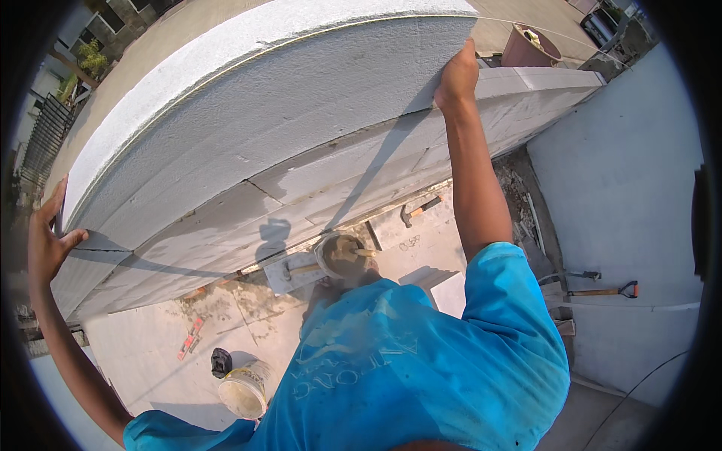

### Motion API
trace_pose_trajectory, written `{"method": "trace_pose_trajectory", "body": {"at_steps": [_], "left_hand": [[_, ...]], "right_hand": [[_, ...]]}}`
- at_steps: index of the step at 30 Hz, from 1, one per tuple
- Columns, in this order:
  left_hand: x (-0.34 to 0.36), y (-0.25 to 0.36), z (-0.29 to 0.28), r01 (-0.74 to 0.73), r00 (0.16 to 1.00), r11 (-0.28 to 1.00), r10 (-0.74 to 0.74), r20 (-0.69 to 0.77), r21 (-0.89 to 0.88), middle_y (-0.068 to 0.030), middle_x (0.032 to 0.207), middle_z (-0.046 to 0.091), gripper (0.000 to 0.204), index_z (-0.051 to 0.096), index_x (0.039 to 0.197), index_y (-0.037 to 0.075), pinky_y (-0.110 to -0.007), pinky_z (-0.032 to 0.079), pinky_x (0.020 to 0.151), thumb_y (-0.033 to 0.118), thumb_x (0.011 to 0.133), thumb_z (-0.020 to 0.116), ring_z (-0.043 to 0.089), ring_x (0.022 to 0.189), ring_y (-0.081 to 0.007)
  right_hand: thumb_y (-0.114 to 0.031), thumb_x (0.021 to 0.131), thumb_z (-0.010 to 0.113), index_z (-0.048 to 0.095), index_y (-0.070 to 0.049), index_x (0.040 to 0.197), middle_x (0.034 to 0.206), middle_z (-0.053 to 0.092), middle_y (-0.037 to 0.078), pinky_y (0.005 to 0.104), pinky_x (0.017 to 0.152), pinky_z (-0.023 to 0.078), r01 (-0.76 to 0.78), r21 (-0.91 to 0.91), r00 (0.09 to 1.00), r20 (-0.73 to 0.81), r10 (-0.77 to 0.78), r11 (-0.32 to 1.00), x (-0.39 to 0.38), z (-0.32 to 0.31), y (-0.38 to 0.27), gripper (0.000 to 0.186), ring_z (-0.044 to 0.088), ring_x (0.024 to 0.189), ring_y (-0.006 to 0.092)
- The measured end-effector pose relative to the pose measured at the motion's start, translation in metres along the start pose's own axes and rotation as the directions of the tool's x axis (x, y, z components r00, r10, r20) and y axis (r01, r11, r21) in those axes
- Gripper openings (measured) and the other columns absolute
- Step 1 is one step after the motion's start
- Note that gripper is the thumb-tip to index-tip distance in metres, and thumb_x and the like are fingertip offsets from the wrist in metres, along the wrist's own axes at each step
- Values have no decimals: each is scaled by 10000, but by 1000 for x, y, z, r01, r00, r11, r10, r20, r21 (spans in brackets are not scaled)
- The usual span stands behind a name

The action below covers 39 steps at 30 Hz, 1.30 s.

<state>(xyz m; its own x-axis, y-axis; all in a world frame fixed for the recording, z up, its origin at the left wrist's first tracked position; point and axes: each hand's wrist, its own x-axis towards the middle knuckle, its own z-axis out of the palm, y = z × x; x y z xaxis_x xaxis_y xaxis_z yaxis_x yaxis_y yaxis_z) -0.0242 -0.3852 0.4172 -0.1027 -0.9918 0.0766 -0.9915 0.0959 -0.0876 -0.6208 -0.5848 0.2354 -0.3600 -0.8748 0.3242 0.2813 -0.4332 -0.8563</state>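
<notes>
A head-worn fisheye looks steeply down past the blue shirt [429,368] toward the nearby block wall [316,174].

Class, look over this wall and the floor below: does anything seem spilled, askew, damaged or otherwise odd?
Yes: dark, patchy smears lie below the wall, left of the grey-filled bucket. They look odd against the pale floor; perhaps spilled mix.

Outdoor building site. Evidence: unfinished block wall [286,146], string [406,16] along upper edge; near side, bucket [321,263] of grey mix [340,252], hammer [418,210].
</notes>
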Motion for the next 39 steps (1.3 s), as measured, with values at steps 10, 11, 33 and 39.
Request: {"method": "trace_pose_trajectory", "body": {"at_steps": [10, 11, 33, 39], "left_hand": [[2, 17, -6, 53, 999, 998, -53, -4, 15, -169, 1456, 584, 1093, 500, 1511, 105, -421, 414, 1180, 130, 501, 917, 563, 1363, -304], [1, 18, -5, 69, 997, 998, -69, -21, 1, -166, 1456, 583, 1088, 503, 1507, 104, -426, 416, 1176, 143, 505, 924, 566, 1359, -305], [8, 49, -41, 398, 915, 916, -400, -54, -44, -194, 1278, 685, 570, 709, 1215, 53, -451, 497, 1008, 531, 1051, 444, 658, 1133, -296], [-11, 44, -3, -104, 975, 994, 111, -194, 44, -179, 1402, 623, 570, 608, 1414, 58, -453, 549, 1031, 490, 1069, 468, 687, 1178, -335]], "right_hand": [[-347, 1053, 433, 580, -50, 1285, 1264, 647, 127, 429, 1025, 465, 23, 17, 998, -59, -21, 1000, 12, -4, 11, 405, 609, 1170, 276], [-338, 1055, 436, 575, -48, 1300, 1276, 644, 127, 431, 1025, 467, 22, 30, 998, -55, -20, 999, 13, -7, 11, 404, 608, 1180, 280], [-256, 1069, 375, 485, 112, 1352, 1239, 635, 254, 472, 1056, 503, 170, -320, 951, -194, -240, 932, -60, -114, -10, 477, 616, 1220, 333], [-208, 1075, 465, 602, 36, 1234, 1130, 687, 141, 395, 926, 543, 119, -518, 898, -308, -314, 847, -155, -143, 4, 323, 660, 1076, 250]]}}
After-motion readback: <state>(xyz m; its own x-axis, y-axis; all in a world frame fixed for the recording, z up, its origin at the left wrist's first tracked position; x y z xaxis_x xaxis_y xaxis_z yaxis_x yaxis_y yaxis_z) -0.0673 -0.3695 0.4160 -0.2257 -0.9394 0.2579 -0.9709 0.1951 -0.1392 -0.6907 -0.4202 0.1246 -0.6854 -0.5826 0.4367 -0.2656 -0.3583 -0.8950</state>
